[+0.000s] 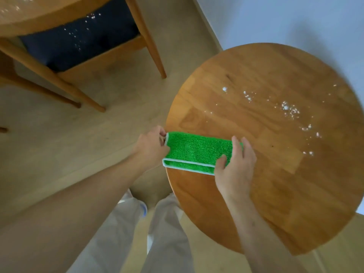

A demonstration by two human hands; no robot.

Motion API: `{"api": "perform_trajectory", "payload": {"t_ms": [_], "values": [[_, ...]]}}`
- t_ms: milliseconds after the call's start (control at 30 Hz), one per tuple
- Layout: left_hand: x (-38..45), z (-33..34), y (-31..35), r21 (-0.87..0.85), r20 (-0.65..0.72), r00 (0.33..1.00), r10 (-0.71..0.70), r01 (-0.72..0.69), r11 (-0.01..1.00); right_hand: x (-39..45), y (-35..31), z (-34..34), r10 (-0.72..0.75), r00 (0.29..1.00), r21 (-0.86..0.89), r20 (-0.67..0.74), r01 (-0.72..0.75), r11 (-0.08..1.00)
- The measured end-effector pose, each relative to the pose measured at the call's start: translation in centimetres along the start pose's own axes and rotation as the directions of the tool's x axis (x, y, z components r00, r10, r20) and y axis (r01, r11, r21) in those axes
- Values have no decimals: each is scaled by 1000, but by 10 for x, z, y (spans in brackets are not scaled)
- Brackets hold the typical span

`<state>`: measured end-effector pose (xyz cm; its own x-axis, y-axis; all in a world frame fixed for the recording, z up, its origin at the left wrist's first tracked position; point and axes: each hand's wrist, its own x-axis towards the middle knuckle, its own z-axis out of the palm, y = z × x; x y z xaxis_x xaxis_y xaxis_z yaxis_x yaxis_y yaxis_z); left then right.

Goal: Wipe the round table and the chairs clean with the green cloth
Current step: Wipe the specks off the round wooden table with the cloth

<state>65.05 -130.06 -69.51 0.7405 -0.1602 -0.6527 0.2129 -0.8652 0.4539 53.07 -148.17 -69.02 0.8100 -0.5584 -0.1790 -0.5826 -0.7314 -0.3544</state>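
A green cloth (197,150) with white edging lies folded into a long strip on the left edge of the round wooden table (275,174). My left hand (151,147) pinches its left end just off the table's rim. My right hand (234,170) holds its right end, thumb on top and fingers curled round the far side. White crumbs (289,110) are scattered over the table's far right half. A wooden chair (78,46) with a dark blue seat, also speckled with white crumbs, stands at the upper left.
A second wooden tabletop (29,14) with crumbs overhangs the chair at the top left. Chair legs (155,56) reach down onto the beige floor. A white wall (285,20) runs behind the round table. My legs stand at the bottom centre.
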Motion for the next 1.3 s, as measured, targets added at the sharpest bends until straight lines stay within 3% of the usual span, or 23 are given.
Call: {"api": "perform_trajectory", "payload": {"t_ms": [67,167,333,433,633,767,833,967,1133,1233,1300], "values": [[0,3,-7,-38,11,1000,-2,3,999,-7,-19,18,-35,994,-16,100,37,999],[6,5,-13,-86,34,999,-25,28,996,-12,-50,47,139,945,-94,297,-115,989],[14,9,-23,-102,62,998,-20,26,994,-4,-70,76,324,916,-95,236,-310,946],[17,11,-23,-143,85,996,-27,39,989,-1,-66,78,272,941,-121,199,-252,960],[32,10,-2,-306,127,991,-41,78,949,36,-29,61,11,973,-252,230,49,966],[34,14,1,-357,94,994,-63,93,930,54,-25,46,269,949,-241,161,-227,944],[36,15,1,-384,58,996,-70,87,919,43,-32,45,320,928,-198,189,-283,939],[47,14,15,-462,-39,992,-123,91,882,14,-48,52,266,917,-173,297,-222,960],[73,12,45,-407,-120,978,-173,110,907,7,-57,51,87,918,-100,387,-53,994],[91,11,59,-365,-157,971,-178,111,924,26,-70,56,65,922,-43,382,-52,998],[102,13,65,-362,-184,966,-180,103,926,34,-78,62,25,952,-108,305,8,994]]}}
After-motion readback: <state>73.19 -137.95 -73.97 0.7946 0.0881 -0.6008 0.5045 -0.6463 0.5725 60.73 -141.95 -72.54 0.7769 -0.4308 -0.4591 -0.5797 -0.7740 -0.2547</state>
